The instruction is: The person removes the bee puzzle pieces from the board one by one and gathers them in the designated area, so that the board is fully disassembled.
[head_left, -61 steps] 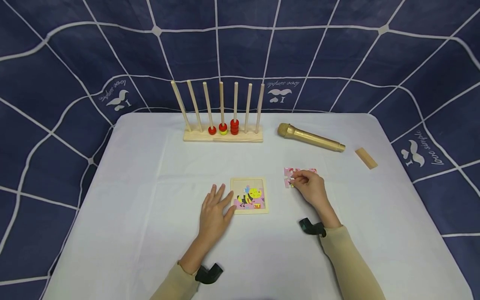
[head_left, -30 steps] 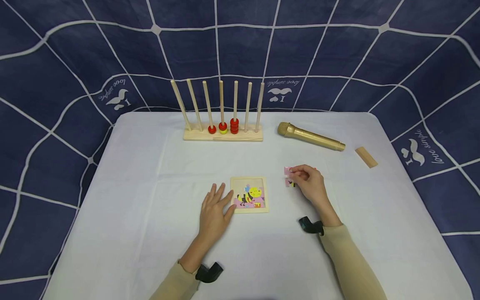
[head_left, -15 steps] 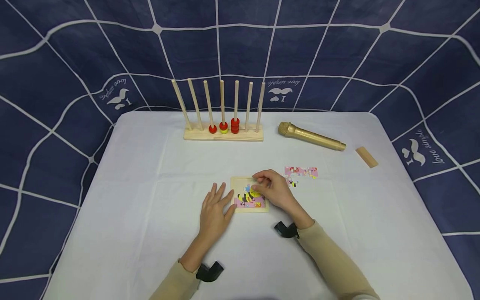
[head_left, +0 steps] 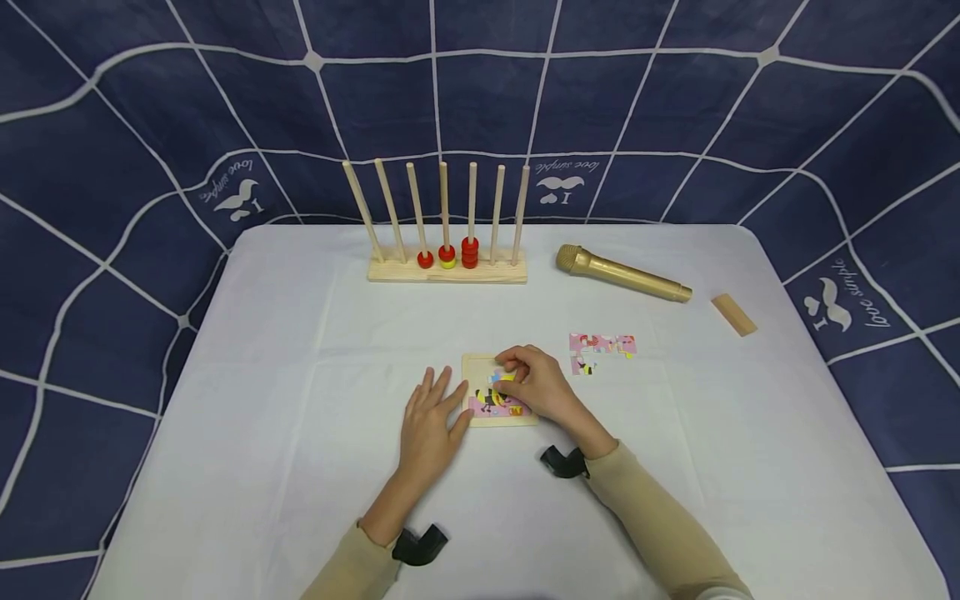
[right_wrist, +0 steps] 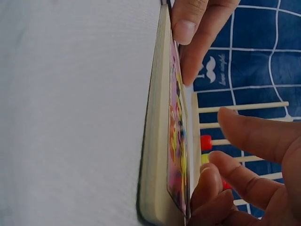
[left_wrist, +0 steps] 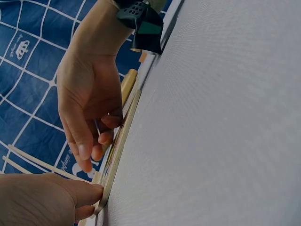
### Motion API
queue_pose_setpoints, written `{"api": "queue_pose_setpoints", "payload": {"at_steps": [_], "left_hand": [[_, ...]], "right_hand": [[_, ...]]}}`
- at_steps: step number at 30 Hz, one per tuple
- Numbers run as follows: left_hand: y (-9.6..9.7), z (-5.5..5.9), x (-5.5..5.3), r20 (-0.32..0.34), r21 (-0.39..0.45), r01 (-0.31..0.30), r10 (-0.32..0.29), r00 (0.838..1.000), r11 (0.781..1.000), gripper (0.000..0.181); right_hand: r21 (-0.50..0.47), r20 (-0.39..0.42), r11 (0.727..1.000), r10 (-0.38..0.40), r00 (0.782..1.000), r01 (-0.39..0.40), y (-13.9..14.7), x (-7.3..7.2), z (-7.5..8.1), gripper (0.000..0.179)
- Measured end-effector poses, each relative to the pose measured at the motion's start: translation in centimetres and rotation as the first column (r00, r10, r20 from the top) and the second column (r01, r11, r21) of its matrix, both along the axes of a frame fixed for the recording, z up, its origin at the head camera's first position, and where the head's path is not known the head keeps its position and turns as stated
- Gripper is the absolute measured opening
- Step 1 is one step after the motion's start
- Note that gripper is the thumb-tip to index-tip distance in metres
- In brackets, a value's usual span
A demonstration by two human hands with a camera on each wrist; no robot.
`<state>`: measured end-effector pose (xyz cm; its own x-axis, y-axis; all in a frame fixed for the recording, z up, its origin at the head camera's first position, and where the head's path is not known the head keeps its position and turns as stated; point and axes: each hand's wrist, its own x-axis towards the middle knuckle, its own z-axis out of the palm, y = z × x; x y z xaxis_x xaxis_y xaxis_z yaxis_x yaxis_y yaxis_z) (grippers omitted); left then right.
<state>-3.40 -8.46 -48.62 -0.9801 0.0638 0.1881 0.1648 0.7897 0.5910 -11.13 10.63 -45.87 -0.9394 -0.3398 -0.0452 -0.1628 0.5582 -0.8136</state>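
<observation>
A wooden puzzle tray (head_left: 495, 422) lies flat on the table, with joined pieces forming a bee picture (head_left: 489, 403) inside. My left hand (head_left: 429, 429) rests spread beside it, thumb and index finger touching its left edge; the left wrist view shows these fingers (left_wrist: 87, 192) at the frame. Over the tray's right half is my right hand (head_left: 547, 386), fingers bent and covering part of the picture. In the right wrist view its thumb and index finger (right_wrist: 249, 181) stand apart, with no piece visible between them. Several loose pink puzzle pieces (head_left: 592, 342) lie right of the tray.
At the back stands a wooden peg rack (head_left: 446, 273) with red and yellow beads (head_left: 469, 252) on some pegs. A gold microphone (head_left: 626, 276) lies to its right, with a small wooden block (head_left: 733, 315) further right. Blue gridded cloth surrounds the white table.
My right hand was pinching among the loose pieces; it has moved left over the tray, uncovering the remaining ones, then shifted slightly further left. My left hand has stayed at the tray's edge.
</observation>
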Motion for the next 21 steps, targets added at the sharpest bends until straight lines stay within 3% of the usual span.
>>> {"api": "queue_pose_setpoints", "payload": {"at_steps": [6, 15, 21], "left_hand": [[0.02, 0.06, 0.0, 0.003, -0.005, -0.002, 0.002, 1.0, 1.0, 0.042], [-0.02, -0.04, -0.01, 0.005, -0.014, -0.004, 0.004, 1.0, 1.0, 0.042], [0.02, -0.03, -0.01, 0.009, -0.005, -0.002, 0.002, 1.0, 1.0, 0.042]], "right_hand": [[0.046, -0.007, 0.999, 0.0, 1.0, 0.001, -0.26, 0.13, -0.41, 0.035], [0.156, -0.103, 0.988, 0.017, 0.995, -0.001, -0.85, 0.62, -0.76, 0.036], [0.192, -0.094, 0.981, 0.012, 0.995, 0.007, -0.93, 0.71, -0.76, 0.035]]}}
